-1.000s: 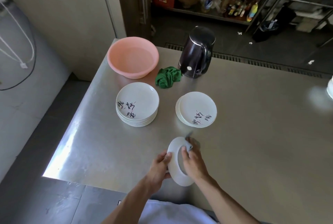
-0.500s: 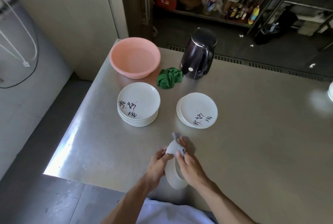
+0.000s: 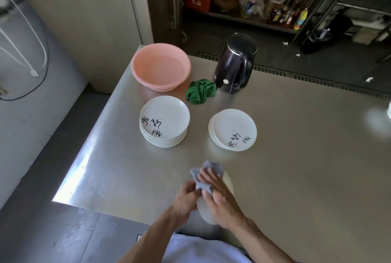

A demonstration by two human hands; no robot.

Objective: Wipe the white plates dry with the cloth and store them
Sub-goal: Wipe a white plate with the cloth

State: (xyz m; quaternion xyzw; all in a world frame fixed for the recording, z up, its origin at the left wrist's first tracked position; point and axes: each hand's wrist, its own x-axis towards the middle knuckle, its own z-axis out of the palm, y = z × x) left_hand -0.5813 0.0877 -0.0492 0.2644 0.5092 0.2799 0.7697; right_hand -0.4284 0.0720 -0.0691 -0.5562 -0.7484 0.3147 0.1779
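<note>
Both arms came in from the bottom of the view and met over the near part of the steel table (image 3: 296, 157). The left hand (image 3: 186, 197) was on the left side of one white plate (image 3: 205, 213), with its fingers curled round the plate's rim. The right hand (image 3: 221, 199) lay over the plate with its back to the camera. Its fingers (image 3: 211, 173) were long and pointed away, up and a bit left, and pressed the grey cloth (image 3: 208, 166) onto the plate. A roll of the cloth was pinched between the thumb and the fingers. The plate did not lie flat. It was held up on its edge, tilted, with its low end near the person and its high end farther off to the right. Only a thin bit of it showed past the hands, so I could not tell which face was being rubbed. Farther back, two stacks of white plates sat flat, well apart from the hands: a tall left stack (image 3: 165, 121) and a lower right stack (image 3: 232, 129), both with dark writing on top. Behind them were a pink basin (image 3: 160, 85), a bunched green cloth (image 3: 201, 91) and a dark kettle (image 3: 232, 68).
</note>
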